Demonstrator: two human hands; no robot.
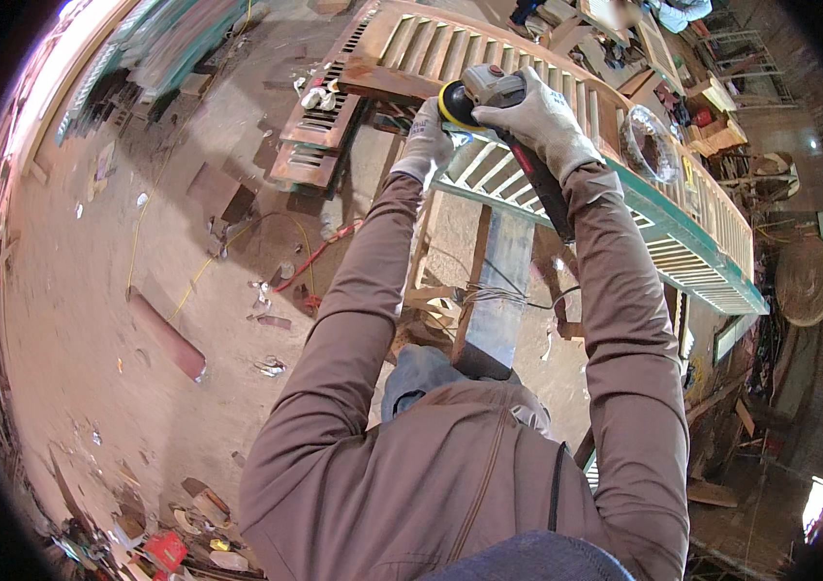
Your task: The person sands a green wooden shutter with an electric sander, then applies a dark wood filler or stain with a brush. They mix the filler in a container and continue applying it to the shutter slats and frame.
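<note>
You have two gloved hands out in front of you and one power tool between them, held up over the louvered work near the top of the view. Your right hand (552, 121) is closed around the grey head of the power tool (541, 184), its glove pale and its wrist just above the dark, red-marked body. Your left hand (426, 145) is just beside the single yellow-rimmed disc (454, 105); whether its fingers grip anything, you cannot tell from here. The tool points its head and disc up and to the left, and its long axis slants from there down to the right, the body ending near your right forearm. Below and around it are a brown louvered frame (450, 50) and a green-edged louvered frame (683, 232), both running from upper left to lower right; it is unclear whether they are one piece or two. One clear round container (649, 145) stands on the brown slats to the right of your right hand. To your left are one white bundle (319, 97), one red hose (310, 263) and one brown tube (167, 334) on the floor.
</note>
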